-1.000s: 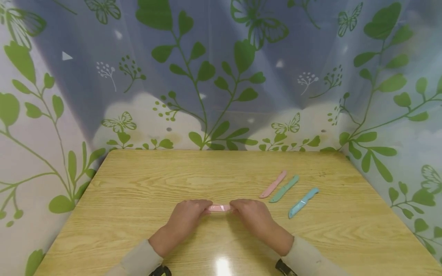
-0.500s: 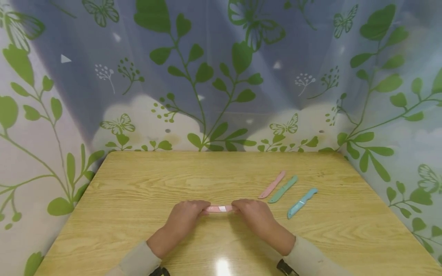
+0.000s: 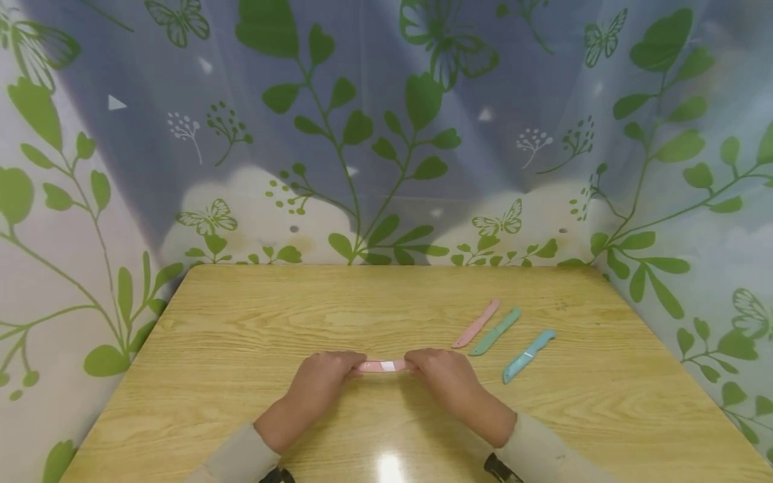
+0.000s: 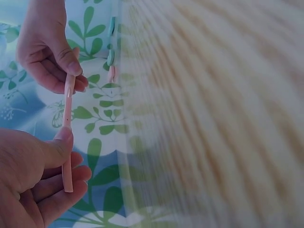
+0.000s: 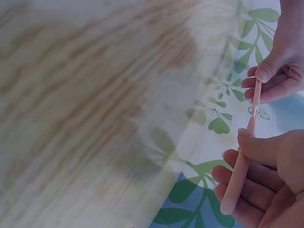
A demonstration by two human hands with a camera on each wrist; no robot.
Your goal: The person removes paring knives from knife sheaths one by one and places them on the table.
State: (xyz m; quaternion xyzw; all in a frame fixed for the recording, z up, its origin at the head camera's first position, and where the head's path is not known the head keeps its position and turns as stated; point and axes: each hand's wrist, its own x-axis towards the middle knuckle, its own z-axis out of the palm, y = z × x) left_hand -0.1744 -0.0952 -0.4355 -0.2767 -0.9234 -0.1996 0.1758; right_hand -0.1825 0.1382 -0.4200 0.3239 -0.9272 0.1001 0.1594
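Above the wooden table, both hands hold a small pink paring knife [image 3: 401, 365] crosswise. My right hand [image 3: 447, 379] grips its handle [image 5: 236, 187], thumb on top and fingers curled beneath. My left hand [image 3: 323, 379] pinches the pink sheath [image 4: 68, 178] between thumb and fingers. Between handle and sheath shows a short pale, shiny stretch [image 3: 388, 366], apparently blade. To the right lie a pink knife [image 3: 477, 323], a green knife [image 3: 496, 331] and a blue knife [image 3: 529, 356], side by side and slanted.
The wooden table [image 3: 272, 302] reaches back to a curtain [image 3: 386, 201] printed with green leaves and butterflies, which also hangs along both sides. A bright reflection lies on the tabletop near the front edge.
The hands have drawn very slightly apart, and the pale stretch between handle and sheath looks a little wider. The head view has shifted slightly. The three knives on the table lie unmoved.
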